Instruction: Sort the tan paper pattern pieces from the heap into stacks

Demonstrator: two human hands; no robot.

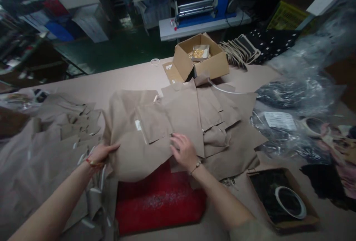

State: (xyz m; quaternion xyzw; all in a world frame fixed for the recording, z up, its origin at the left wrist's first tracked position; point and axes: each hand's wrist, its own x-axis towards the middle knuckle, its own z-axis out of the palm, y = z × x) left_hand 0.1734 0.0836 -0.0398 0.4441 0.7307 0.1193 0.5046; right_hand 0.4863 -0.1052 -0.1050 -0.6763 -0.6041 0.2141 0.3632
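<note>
A beige fabric panel point(128, 159) lies in front of me, its lower edge over a red board point(161, 200). My left hand point(101, 154) grips the panel's left edge, thumb on top and the other fingers hidden. On the panel rests a smaller beige fabric piece point(155, 122) with a white label point(138, 125) by its left side. My right hand point(183, 151) touches the fabric near that piece's lower right corner, fingers slightly apart. More beige fabric pieces point(214, 122) overlap to the right, and a layered pile of cut fabric point(83, 129) lies to the left.
A cardboard box point(213, 66) holding gold-coloured bits stands at the back edge. Plastic-wrapped goods point(292, 96) crowd the right side. A shallow tray point(256, 192) with a white ring point(303, 209) sits at front right. Beyond the table is a blue roller machine point(200, 9).
</note>
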